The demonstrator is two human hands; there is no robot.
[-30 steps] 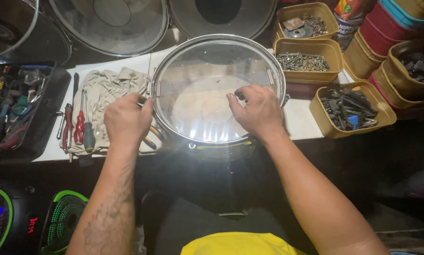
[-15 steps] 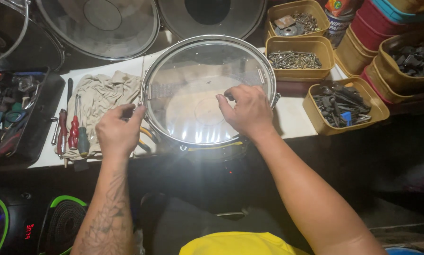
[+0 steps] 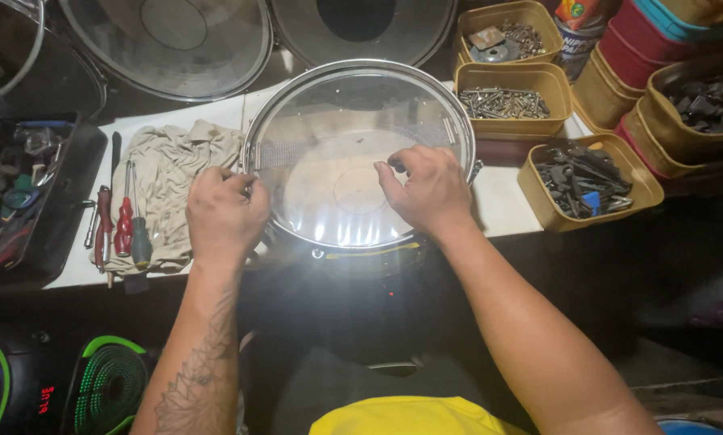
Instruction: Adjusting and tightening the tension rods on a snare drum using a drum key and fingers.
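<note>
Where both hands rest: snare drum [image 3: 353, 153], left hand [image 3: 225, 213] at rim, right hand [image 3: 426, 193] atop.

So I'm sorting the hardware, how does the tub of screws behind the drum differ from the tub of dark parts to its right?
The tub of screws holds thin, shiny silver pieces spread in a shallow layer; the tub of dark parts holds chunkier black metal pieces, with one blue bit among them. The screw tub stands square to the table edge, while the dark-parts tub is turned at an angle and sits nearer the person. Both are open, yellowish rectangular tubs.
</note>
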